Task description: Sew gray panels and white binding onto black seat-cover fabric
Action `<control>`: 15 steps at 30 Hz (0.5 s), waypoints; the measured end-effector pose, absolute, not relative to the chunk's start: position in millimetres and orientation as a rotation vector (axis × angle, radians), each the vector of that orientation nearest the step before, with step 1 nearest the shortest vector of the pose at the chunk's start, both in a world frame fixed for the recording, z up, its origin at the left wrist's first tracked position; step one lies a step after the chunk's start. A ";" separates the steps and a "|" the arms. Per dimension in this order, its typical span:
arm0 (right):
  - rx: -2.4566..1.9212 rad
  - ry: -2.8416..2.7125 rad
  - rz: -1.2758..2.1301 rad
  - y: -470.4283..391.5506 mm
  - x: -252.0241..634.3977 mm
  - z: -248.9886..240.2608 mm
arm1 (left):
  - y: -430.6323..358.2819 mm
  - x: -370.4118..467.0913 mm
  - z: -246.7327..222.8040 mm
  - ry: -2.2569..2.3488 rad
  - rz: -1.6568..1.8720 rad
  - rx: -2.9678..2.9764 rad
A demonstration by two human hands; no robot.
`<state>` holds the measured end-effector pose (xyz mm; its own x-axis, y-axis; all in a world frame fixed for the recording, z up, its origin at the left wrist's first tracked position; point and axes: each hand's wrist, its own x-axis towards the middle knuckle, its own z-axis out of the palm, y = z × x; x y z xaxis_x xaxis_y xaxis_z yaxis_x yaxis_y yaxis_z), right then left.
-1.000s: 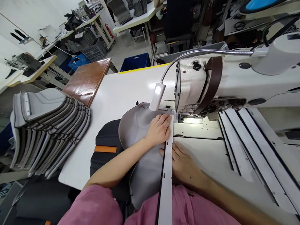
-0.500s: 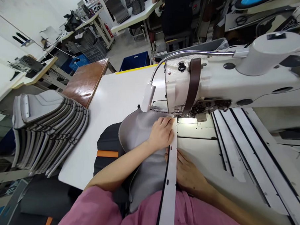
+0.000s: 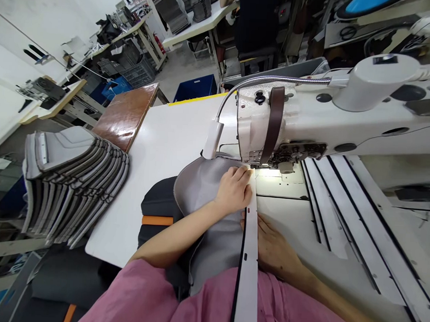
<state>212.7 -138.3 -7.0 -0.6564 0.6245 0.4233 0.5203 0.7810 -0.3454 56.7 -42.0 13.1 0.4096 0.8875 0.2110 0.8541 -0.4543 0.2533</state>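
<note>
A long white strip [image 3: 251,238] with a dark edge and small slots runs from the sewing machine's [image 3: 259,120] needle area down over my lap. My left hand [image 3: 235,190] is closed, its curled fingers on the strip's upper end close to the presser foot. Lower down, my right hand [image 3: 275,246] grips the strip from beneath and from its right side; the strip covers part of its fingers. Grey fabric [image 3: 214,184] lies under my left forearm and beside the strip. The needle itself is hard to make out.
Several similar strips [image 3: 362,210] lie right of the machine. A stack of grey padded pieces [image 3: 75,178] stands left of the white table [image 3: 108,232]. Black fabric with an orange band [image 3: 157,220] lies at the table's front. A lamp [image 3: 213,139] hangs beside the machine head; a person [image 3: 258,25] sits beyond.
The view has shifted slightly. The strip's lower end has swung a little to the right, and its slots sit slightly nearer the machine. Both hands keep nearly the same places on it.
</note>
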 end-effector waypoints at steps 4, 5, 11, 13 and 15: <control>-0.860 -2.447 0.266 -135.5 213.2 -12.3 | -40.3 56.9 14.6 1.591 0.473 2.528; -0.854 -2.446 0.271 -134.3 213.5 -12.8 | -39.4 56.8 14.8 1.592 0.469 2.528; -0.805 -2.420 0.275 -134.2 212.4 -13.3 | -39.6 56.4 15.9 1.553 0.479 2.551; -0.791 -2.418 0.283 -130.8 212.0 -10.2 | -39.7 55.9 17.4 1.538 0.484 2.557; -0.792 -2.447 0.349 -121.3 217.0 1.9 | -37.4 55.1 19.3 1.523 0.482 2.570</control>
<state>217.0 -121.3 1.9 -0.6821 0.6031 0.4135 0.4636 0.7940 -0.3934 55.1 -37.4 19.3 0.4444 0.8705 0.2114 0.8339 -0.4882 0.2574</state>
